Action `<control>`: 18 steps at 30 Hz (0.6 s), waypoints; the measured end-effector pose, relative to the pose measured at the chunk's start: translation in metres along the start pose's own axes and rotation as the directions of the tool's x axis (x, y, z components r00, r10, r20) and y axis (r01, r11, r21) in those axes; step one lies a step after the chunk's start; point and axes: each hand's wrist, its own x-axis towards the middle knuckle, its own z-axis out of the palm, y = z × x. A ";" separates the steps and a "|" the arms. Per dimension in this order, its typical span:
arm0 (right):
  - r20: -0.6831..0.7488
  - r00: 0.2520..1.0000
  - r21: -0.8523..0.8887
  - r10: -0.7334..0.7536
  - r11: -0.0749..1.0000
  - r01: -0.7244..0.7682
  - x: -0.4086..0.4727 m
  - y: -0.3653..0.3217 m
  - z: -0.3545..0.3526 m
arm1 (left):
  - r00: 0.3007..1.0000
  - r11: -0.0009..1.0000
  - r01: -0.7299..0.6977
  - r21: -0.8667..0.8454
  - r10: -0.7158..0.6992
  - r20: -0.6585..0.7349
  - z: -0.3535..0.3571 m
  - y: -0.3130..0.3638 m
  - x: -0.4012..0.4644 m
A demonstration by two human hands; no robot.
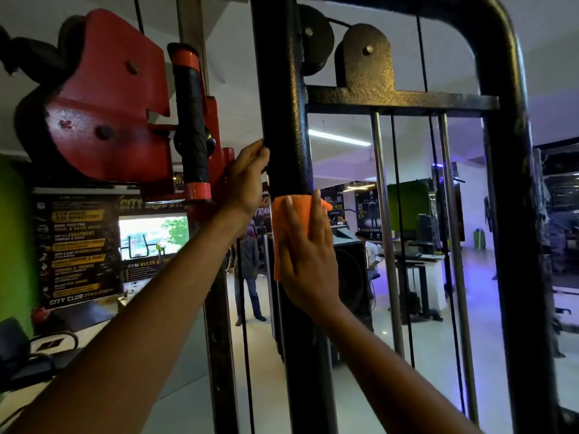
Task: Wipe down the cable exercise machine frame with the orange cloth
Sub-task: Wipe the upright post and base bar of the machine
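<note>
Cloth (pixel 289 233) is soft and floppy, so right hand (pixel 308 255) pressing it flat-fingered against the black post (pixel 283 104) looks right, while left hand (pixel 247 180) curls round the post just above.

We reach both arms up and forward. Our left hand (pixel 247 178) curls its fingers round the black post (pixel 283 98); our right hand (pixel 305 255) presses flat, fingers straight, on the orange cloth (pixel 289 214).
</note>
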 end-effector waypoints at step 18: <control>0.002 0.999 0.002 0.045 0.999 -0.045 0.012 -0.009 -0.006 | 0.995 0.995 0.087 0.048 -0.089 0.041 -0.005 -0.001 -0.003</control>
